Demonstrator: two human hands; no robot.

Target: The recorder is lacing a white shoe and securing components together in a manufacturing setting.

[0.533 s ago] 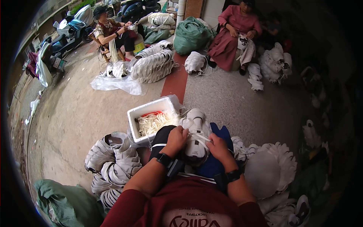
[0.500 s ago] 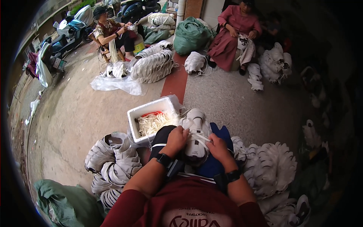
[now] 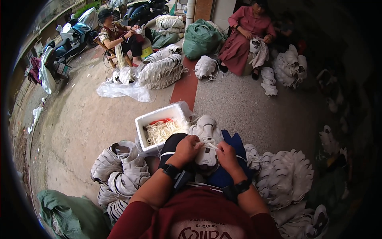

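- Concrete floor point(image 3: 83, 131); foam box point(image 3: 141, 133) w/ pale cords point(image 3: 162, 132), red bit point(image 3: 159, 120) nr far edge.
- L hand point(image 3: 188, 148) & R hand point(image 3: 227, 154) pinching white laces point(image 3: 211, 145) on shoe point(image 3: 206, 128).

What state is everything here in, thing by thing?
Left hand: closed on white lace
Right hand: closed on white lace
White lace: held in both hands
White shoe: lying beneath both hands
Foam box: open
Pale laces: heaped in box
Stacked shoes: nested together
Green sack: crumpled
Plastic sheet: crumpled
Scooters: parked

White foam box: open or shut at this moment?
Open: the top of the white foam box is uncovered, and a heap of pale laces shows inside.
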